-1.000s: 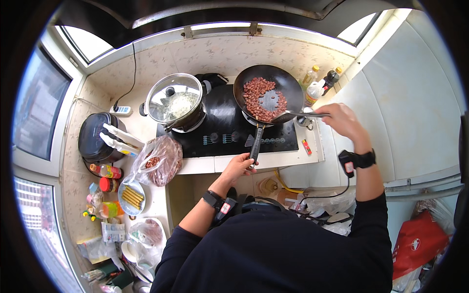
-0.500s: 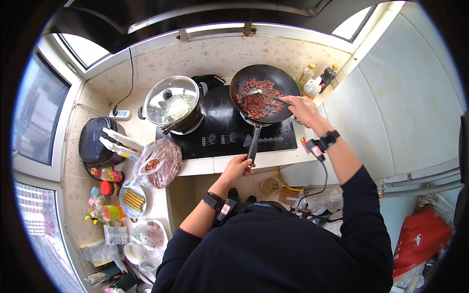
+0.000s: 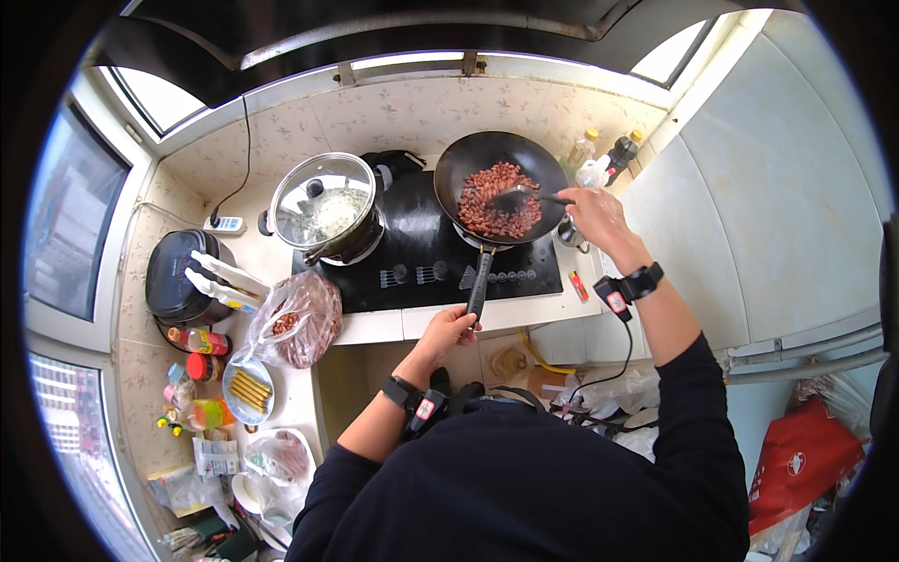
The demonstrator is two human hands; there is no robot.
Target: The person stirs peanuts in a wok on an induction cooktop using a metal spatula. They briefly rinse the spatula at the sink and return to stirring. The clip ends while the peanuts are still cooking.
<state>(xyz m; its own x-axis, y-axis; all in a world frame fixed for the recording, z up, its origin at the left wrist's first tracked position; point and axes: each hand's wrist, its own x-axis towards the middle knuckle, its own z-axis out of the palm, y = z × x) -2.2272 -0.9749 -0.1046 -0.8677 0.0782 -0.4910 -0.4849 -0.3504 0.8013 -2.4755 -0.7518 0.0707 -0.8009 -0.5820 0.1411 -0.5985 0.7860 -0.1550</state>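
Peanuts (image 3: 493,217) lie in a dark wok (image 3: 496,148) on the right of a black cooktop (image 3: 412,234), a glass-lidded pot (image 3: 361,238) to their left. The left hand (image 3: 445,335) grips the wok's handle (image 3: 481,281); the right hand (image 3: 601,221) grasps a spatula (image 3: 532,194) among the peanuts. Patterned tiles (image 3: 403,117) back the counter (image 3: 375,326); windows (image 3: 80,211) line the left.
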